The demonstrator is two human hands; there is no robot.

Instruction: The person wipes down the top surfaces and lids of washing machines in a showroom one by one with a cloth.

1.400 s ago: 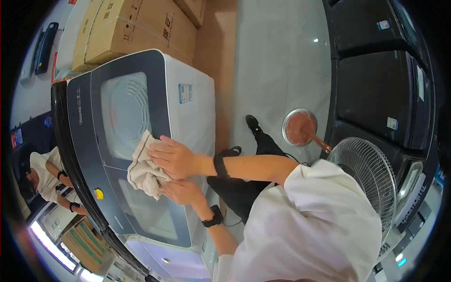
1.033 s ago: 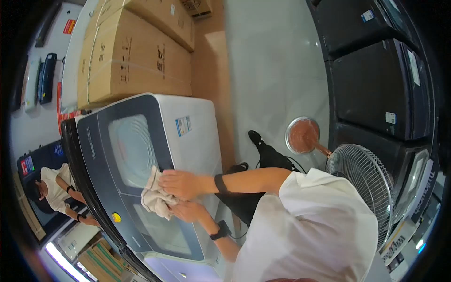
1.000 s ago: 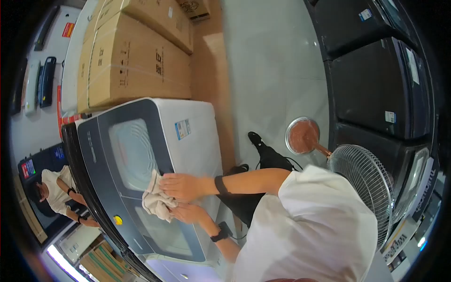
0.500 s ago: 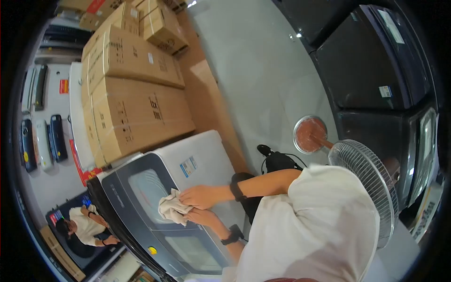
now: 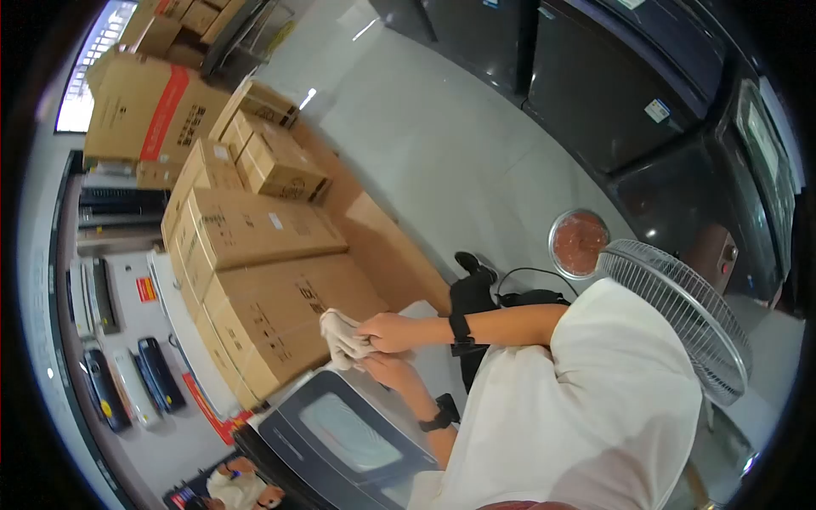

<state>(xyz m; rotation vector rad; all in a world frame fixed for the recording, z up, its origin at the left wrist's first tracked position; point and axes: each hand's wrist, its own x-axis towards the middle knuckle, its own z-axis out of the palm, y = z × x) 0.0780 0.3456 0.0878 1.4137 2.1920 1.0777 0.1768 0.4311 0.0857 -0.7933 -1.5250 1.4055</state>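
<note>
My right hand [image 5: 391, 332], the upper one in the view, is closed on a pale beige cloth [image 5: 342, 337]. Just below it my left hand [image 5: 393, 371] grips the cloth's lower end, its fingertips partly hidden. The cloth is bunched and appears over the near edge of a washing machine [image 5: 293, 427], which has a dark blue-grey top with clear windows and a white side. Whether the cloth touches the machine I cannot tell. Dark bands are on both wrists.
Large cardboard boxes [image 5: 272, 297] stand beside the machine on a brown board [image 5: 382, 246]. A standing fan [image 5: 680, 314] is close by my right side, its round base [image 5: 580, 244] on the floor. Dark appliances [image 5: 595, 93] line the far side. A wall display [image 5: 127, 387] is at left.
Both hands and the cloth have come away from the machine's windowed lid toward its edge by the boxes. My view has turned, bringing more boxes into sight.
</note>
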